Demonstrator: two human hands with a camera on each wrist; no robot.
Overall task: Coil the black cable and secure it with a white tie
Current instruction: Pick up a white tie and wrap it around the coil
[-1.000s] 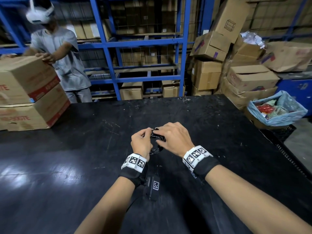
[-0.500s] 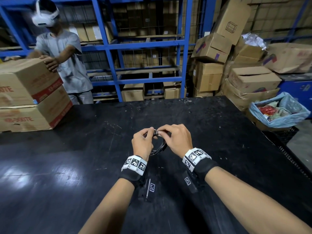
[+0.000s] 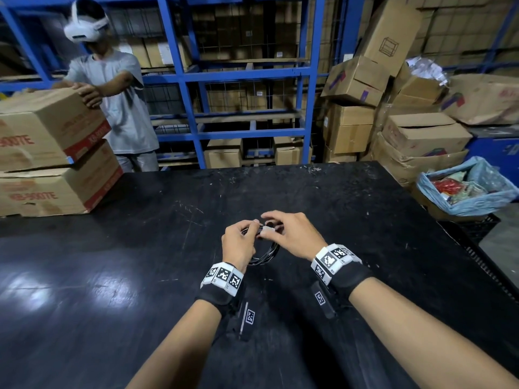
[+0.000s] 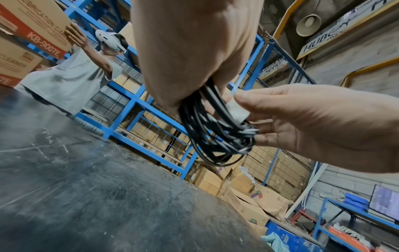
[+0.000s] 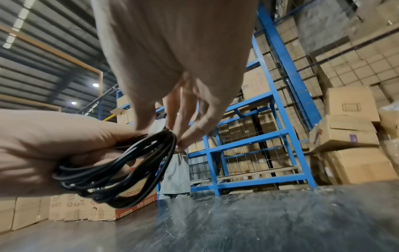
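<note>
Above the black table (image 3: 365, 248), near its middle, the left hand (image 3: 238, 245) was closed round the black cable (image 4: 211, 133), which hung in a bundle of several loops clear of the tabletop. From the right-wrist view the loops (image 5: 121, 172) ran out of that fist and sagged below it. The right hand (image 3: 292, 234) met the bundle from the other side, its thumb and first fingers pinched at the top of the coil, where a short white tie (image 4: 236, 109) lay against the strands; the remaining fingers (image 4: 287, 139) were spread and only loosely bent. Whether the tie went all the way round the coil could not be told.

At the table's far left corner stood two stacked cardboard boxes (image 3: 53, 153), and another person (image 3: 123, 102) wearing a white headset had both hands on the upper one. Beyond the table's far edge rose blue shelving (image 3: 196, 80), and off its right side sat a bin lined with a blue bag (image 3: 466, 189).
</note>
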